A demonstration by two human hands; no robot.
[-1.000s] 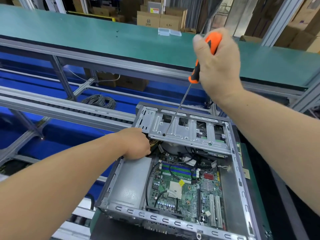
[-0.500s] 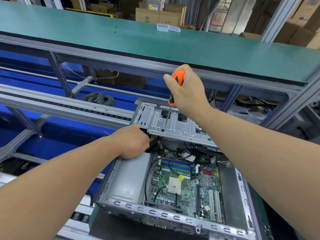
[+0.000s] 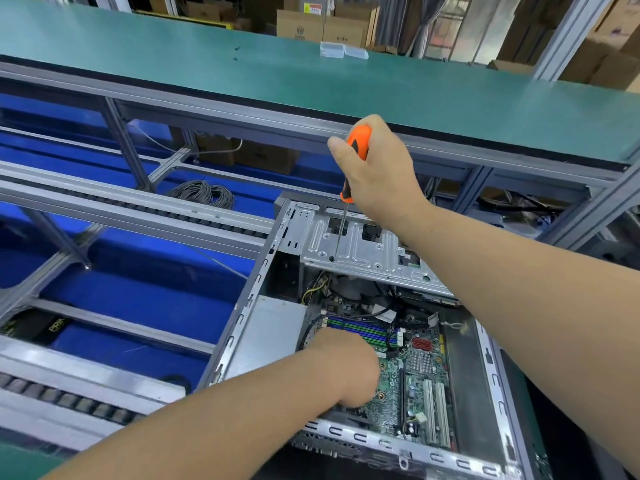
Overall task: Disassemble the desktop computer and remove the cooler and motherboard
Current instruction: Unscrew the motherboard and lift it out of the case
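Screwdriver (image 3: 351,174) stands near-vertical, orange handle up, tip on the drive cage (image 3: 360,245) of the open computer case (image 3: 242,323). Your right hand (image 3: 379,171) clenches the handle; left hand (image 3: 346,367) rests knuckles-up on the motherboard (image 3: 412,372), its grip state hidden.

Not much legible here tbh. The black box (image 3: 38,329) down on the lower left shelf has gold letters starting "PRIM" (rest is cut off). The motherboard (image 3: 412,379) shows a white "CE" mark. One cardboard box (image 3: 300,27) at the back has a round logo, too small to read.
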